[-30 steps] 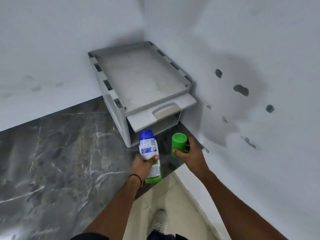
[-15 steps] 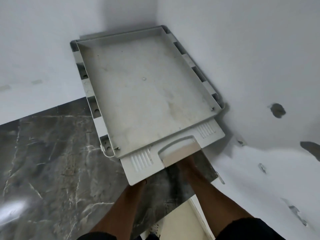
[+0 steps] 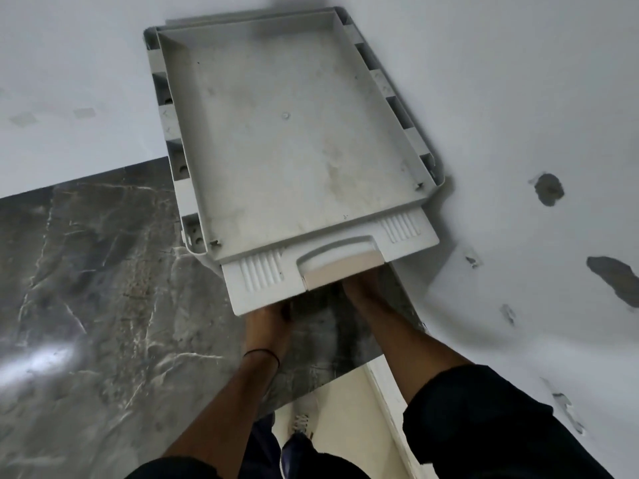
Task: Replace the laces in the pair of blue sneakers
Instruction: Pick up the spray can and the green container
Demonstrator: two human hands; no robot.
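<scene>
Both hands reached under the part-open drawer (image 3: pixel 332 267) of the grey tray unit (image 3: pixel 294 133), which sat in the wall corner, upper centre of frame, on the dark marble counter (image 3: pixel 103 288). Fingers of the left hand (image 3: pixel 268 318) and right hand (image 3: pixel 359 288) were hidden beneath the drawer front, so neither grip could be told. Probably working in the slot below. No laces seen. A pale-laced shoe (image 3: pixel 300 423), blue beneath it, showed at bottom centre on the floor (image 3: pixel 339 402); possibly one of the sneakers.

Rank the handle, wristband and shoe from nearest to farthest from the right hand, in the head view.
1. Handle: just above the right hand, on the drawer.
2. Wristband: to its left, on the other wrist.
3. Shoe: far below, on the floor.
</scene>
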